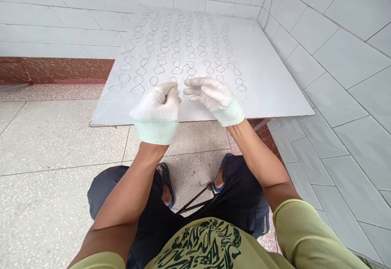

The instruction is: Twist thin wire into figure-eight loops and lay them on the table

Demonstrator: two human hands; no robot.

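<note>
Both my hands wear white knit gloves with mint cuffs and meet over the near edge of a white board. My left hand [160, 102] is closed, thumb and forefinger pinched together; what lies in the pinch is too fine to make out. Just right of it, my right hand [212, 96] has its fingers stretched out and slightly apart, tips pointing at the left fingertips across a small gap. Beyond the hands, thin wire loops [161, 66], many twisted like a figure eight, lie in several rows on the board [262, 65]. My hands hide some of the nearest loops.
Tiled walls [345, 53] border the board at the back and right. A cable [270, 4] runs down the back corner. Below are a speckled floor [55, 138], my knees, my sandals [167, 185] and a dark metal bar [195, 200] between my legs.
</note>
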